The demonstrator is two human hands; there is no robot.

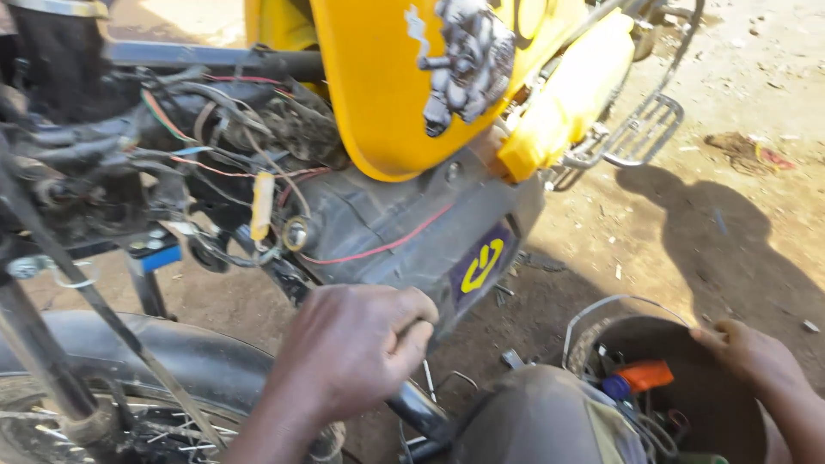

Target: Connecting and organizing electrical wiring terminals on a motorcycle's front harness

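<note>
Head view: my left hand (357,348) is fisted around a dark tool handle (421,411) below the motorcycle's yellow tank (378,94); my right hand (752,352) rests, fingers loosely curled, on the bucket (687,344) rim.

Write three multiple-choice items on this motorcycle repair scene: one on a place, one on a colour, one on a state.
1. Where does the right hand rest?
A. on the bucket's rim
B. on the tyre
C. on the footrest

2. What colour is the fuel tank?
A. red
B. yellow
C. green

3. How is the left hand?
A. open flat
B. pointing
C. closed in a grip

Answers:
1. A, its fingers lie on the edge of the dark bucket of tools.
2. B, the tank is bright yellow.
3. C, its fingers curl round a dark handle or bar, beside the black side panel.
</note>
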